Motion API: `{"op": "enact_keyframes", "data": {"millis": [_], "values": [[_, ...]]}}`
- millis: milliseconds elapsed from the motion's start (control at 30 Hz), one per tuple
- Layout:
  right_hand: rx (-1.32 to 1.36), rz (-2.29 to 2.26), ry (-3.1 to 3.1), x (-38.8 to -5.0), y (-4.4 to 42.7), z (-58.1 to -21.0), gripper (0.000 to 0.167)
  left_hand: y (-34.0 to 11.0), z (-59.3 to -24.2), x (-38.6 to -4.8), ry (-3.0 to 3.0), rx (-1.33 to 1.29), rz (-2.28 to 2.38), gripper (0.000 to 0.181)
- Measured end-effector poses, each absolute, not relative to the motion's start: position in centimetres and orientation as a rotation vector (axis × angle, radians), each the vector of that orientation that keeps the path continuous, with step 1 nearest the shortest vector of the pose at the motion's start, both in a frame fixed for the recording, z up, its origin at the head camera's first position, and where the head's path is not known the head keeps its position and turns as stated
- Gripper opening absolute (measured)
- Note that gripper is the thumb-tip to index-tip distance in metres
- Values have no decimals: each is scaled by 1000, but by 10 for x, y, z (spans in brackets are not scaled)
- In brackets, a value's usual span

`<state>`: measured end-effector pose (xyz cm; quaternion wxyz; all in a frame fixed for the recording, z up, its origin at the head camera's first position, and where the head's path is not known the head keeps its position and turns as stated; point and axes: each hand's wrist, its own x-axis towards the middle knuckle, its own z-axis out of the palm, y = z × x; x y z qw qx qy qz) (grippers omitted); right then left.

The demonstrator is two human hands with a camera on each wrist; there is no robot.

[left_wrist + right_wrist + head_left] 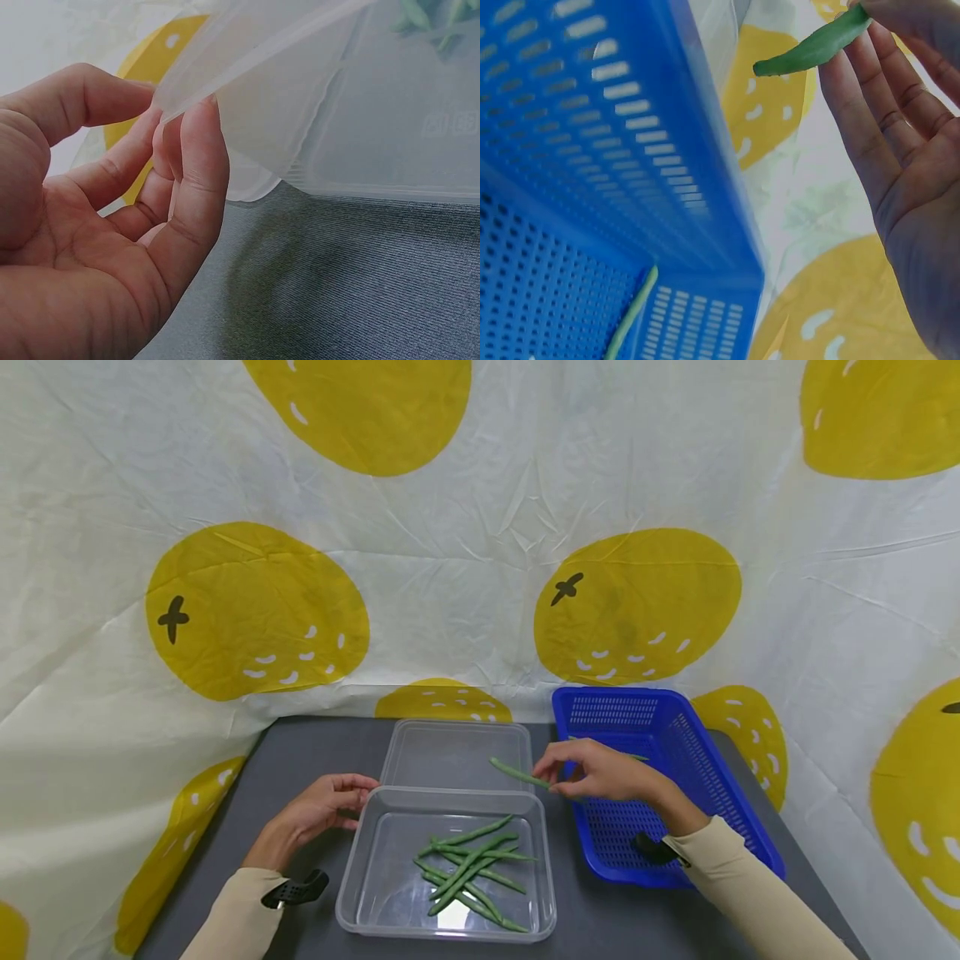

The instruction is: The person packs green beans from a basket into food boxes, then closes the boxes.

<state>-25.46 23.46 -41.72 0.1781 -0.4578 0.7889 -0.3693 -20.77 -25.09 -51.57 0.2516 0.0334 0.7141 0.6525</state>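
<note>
My left hand (324,810) pinches the far left corner of a clear plastic container (450,792); the left wrist view shows the thumb and fingers at its rim (225,71). Several green beans (468,870) lie crossed in a loose pile inside, toward the right. Between thumb and fingertips, my right hand (600,768) holds one green bean (516,772) above the gap between container and blue basket (723,793). The held bean's end (810,51) sticks out past the fingers in the right wrist view. Another bean (632,311) lies in the basket, partly hidden by my hand in the head view.
A clear flat lid (457,752) lies behind the container on the dark grey table (322,747). The perforated basket stands on the right with raised walls. A white cloth with yellow fruit shapes (450,602) hangs behind the table.
</note>
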Motion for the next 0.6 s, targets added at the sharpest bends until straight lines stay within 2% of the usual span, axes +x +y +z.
{"op": "enact_keyframes", "data": {"millis": [600], "values": [[-1375,-1037,2110,-236,201,-430,26,-251,-527,-204,1963,140,1777,45]]}}
